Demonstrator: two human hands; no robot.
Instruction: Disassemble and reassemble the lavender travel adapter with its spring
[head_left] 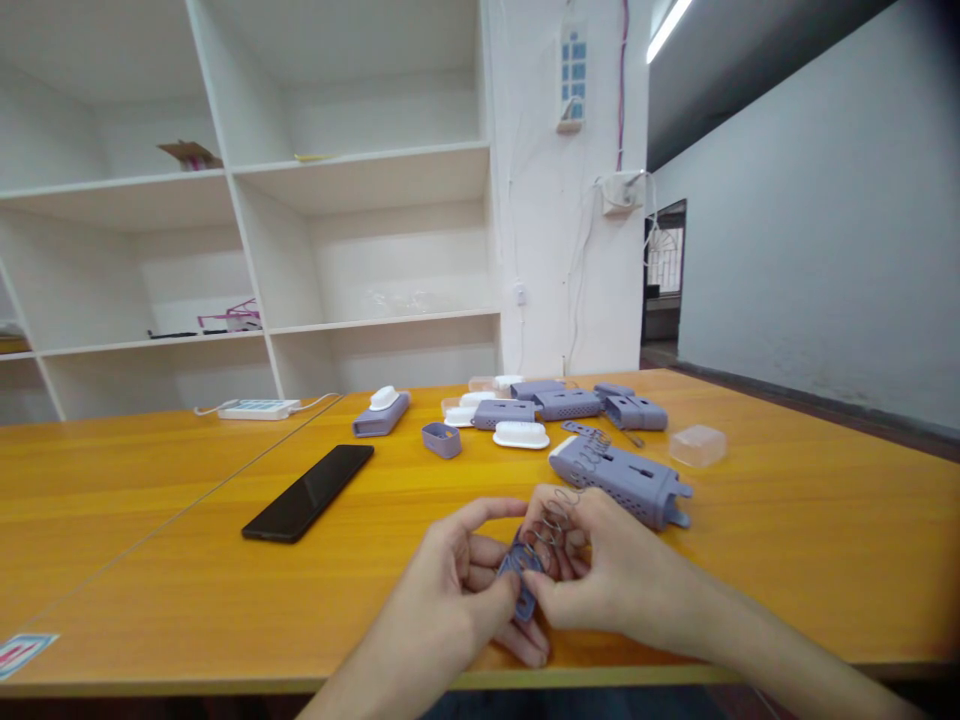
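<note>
White shelving [390, 180] behind, flat smooth boards, boxy bays. Orange wood-grain table [187, 580] in front of it, one seam crossing on the left.

Both my hands half closed, same part in each. Left hand [465, 580]: fingers curled, thumb pressed on a small lilac piece [527, 590]. Right hand [600, 570]: thumb and fingers pinching that piece from the other side. It sits between the two hands, over the table near the front edge.

Past my right hand, one large lilac housing [622, 480]: matte plastic, long, perforated side, slotted top, tabs at one end. More lilac housings [568, 404] clustered behind; they overlap, can't get an exact count.

One black phone [311, 493] on the left: flat slab, glossy. One white power strip [259, 409] further back, cord attached. One lilac case [382, 417], rectangular, with one white oval cap [384, 398] on top.

One clear plastic box [697, 446] on the right, rounded corners. One white lozenge-shaped part [521, 434] mid-table, smooth. One lilac ring [441, 440], oval, hollow.

Smallest stock: one thin wire spring [559, 510], loose coils, rising from my fingers. Can't tell if its far end touches the large housing.
</note>
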